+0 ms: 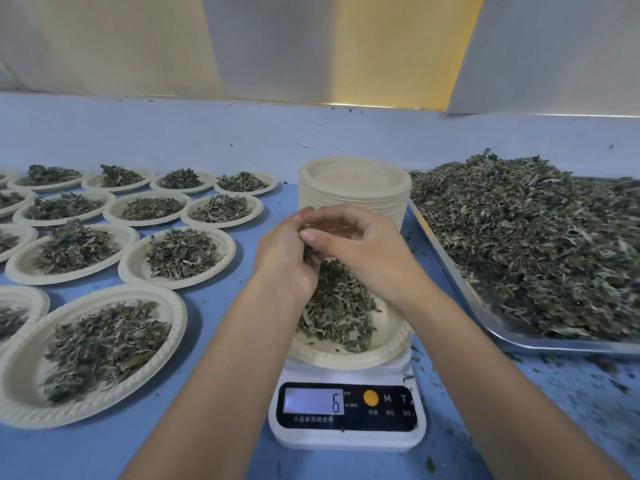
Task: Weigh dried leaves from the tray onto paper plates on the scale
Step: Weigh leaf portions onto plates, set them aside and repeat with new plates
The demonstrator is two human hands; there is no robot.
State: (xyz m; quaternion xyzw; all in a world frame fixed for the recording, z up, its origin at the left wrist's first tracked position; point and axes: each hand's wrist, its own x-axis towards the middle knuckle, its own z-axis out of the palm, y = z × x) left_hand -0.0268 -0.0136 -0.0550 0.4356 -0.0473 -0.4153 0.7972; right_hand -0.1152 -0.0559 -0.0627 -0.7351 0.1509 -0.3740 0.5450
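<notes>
Dried leaves [519, 244]: the main heap fills the tray [485, 320] at the right of frame. The blue worktop [207, 445] runs under everything, with crumbs scattered lower right. Filled plates [93, 355] sit in rows across the left half. A stack of empty plates [353, 188] stands at centre, just behind the hands and beside the tray's left edge. The scale [346, 438] is lower centre and its display shows 6; the unit is too small to read. The paper plate [346, 358] sits on the scale with a small pile of leaves in it.

Left hand [287, 258] and right hand [363, 251] meet directly above that plate, touching. The left hand's fingers curl round a clump of leaves. The right hand's thumb and curled fingers press in against it; can't tell whether it pinches any itself.

My read on the step: topping up this portion, leaves dropping in from above. The next move calls for small releases with eyes on the readout. The target weight isn't shown. An overshoot means picking leaves back out.
</notes>
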